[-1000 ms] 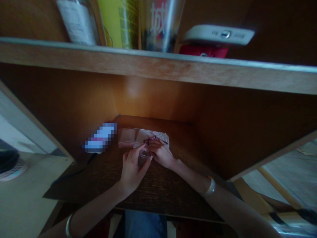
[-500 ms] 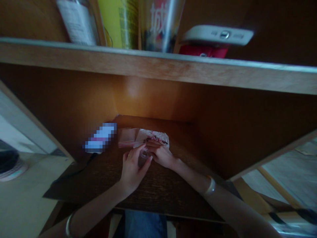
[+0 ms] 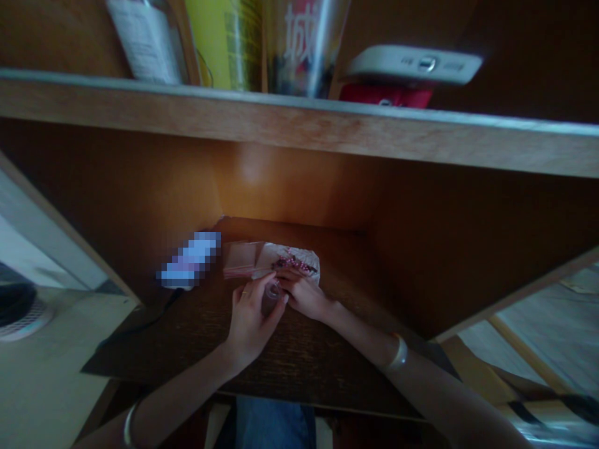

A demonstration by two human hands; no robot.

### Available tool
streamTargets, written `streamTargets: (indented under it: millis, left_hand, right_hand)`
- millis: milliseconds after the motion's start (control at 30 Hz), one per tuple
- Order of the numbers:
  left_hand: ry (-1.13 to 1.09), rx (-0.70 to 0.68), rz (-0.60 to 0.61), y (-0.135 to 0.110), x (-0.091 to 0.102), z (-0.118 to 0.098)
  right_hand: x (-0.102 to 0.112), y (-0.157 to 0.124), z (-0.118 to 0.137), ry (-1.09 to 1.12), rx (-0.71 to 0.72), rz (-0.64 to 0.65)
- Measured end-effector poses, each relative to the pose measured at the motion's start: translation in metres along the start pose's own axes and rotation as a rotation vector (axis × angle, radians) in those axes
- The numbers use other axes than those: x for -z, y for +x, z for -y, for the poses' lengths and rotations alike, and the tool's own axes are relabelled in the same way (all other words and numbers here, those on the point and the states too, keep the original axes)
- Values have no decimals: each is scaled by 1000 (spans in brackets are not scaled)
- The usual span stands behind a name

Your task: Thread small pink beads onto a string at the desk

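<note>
On the dark wooden table (image 3: pixel 159 352), two bare forearms reach in from the near edge and meet around its middle. The left hand (image 3: pixel 253 318), wearing a thin ring, is partly closed, its fingers curved around a small clear bottle (image 3: pixel 271 298), which stands tilted just above the tabletop. The right hand (image 3: pixel 303 295) is curled beside the bottle's top, touching it and the paper behind it; whether it pinches anything small there is too dark to tell. Toward the table's far edge, just behind the hands, lies a crumpled white paper (image 3: pixel 299 260) scattered with pinkish-red bits, overlapping a flat clear plastic bag (image 3: pixel 241 260). Left of these on the table sits a pixelated, unreadable object (image 3: pixel 189 260), with a dark cable (image 3: pixel 140 321) running from it. Above the table, a wooden shelf (image 3: pixel 299 121) holds upright books (image 3: pixel 229 43) and a white device (image 3: pixel 414 64). The main risk seems to be the loose pinkish-red bits: a slip of the fingers could tip the bottle, and a brushing hand could scatter the bits across the table.
</note>
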State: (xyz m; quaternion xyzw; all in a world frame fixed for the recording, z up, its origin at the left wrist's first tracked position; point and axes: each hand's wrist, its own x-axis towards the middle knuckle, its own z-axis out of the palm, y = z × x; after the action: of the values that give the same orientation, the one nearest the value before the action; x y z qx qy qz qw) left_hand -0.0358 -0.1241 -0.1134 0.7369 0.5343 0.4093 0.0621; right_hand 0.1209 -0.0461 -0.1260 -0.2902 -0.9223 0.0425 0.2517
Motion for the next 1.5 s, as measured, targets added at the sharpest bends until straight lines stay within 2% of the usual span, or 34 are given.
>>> streamTargets:
  millis: [200, 467, 700, 933, 1133, 1267, 1333, 1400, 1500]
  left_hand:
    - [14, -3, 2, 0, 0, 0]
    - [70, -24, 17, 0, 1, -2]
    - [90, -21, -20, 0, -1, 0]
    - [97, -10, -54, 0, -3, 3]
    - [114, -27, -41, -1, -3, 4]
    - [125, -22, -54, 0, -3, 4]
    - [129, -19, -69, 1, -2, 4]
    - [133, -21, -84, 1, -1, 3]
    - [137, -21, -91, 1, -1, 2]
  right_hand:
    - [0, 0, -1, 31, 31, -30]
    - [8, 0, 4, 138, 0, -415]
    - [15, -1, 14, 183, 16, -591]
    - [16, 1, 16, 159, 180, -500]
    - [17, 1, 16, 142, 214, -475]
    - [12, 0, 16, 161, 91, -518]
    - [10, 0, 13, 140, -1, -493]
    - [8, 0, 8, 90, -97, -412]
    - [7, -1, 1, -25, -186, -214]
